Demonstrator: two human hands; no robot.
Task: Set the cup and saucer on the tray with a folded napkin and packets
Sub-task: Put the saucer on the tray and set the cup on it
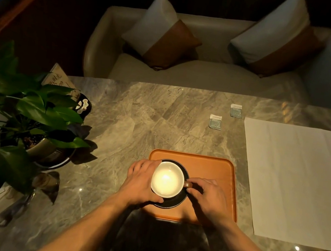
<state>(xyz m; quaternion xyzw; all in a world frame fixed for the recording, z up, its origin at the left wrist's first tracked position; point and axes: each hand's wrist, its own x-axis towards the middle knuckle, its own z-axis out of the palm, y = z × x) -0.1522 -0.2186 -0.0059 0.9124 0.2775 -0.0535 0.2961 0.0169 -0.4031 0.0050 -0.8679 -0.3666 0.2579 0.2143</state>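
Observation:
A white cup (167, 179) stands on a dark saucer (178, 201) in the left part of an orange tray (216, 168). My left hand (140, 181) wraps the cup's left side and touches the saucer's edge. My right hand (208, 197) pinches the cup's brown handle (187, 184). A large white napkin (298, 181) lies flat and unfolded to the right of the tray. Two small blue-white packets (215, 122) (236, 110) lie on the marble table beyond the tray.
A potted green plant (30, 112) stands at the table's left edge, with a card stand (63, 80) and a small dark holder (83, 104) behind it. A beige sofa (211, 76) with two cushions sits beyond the marble table (130, 124).

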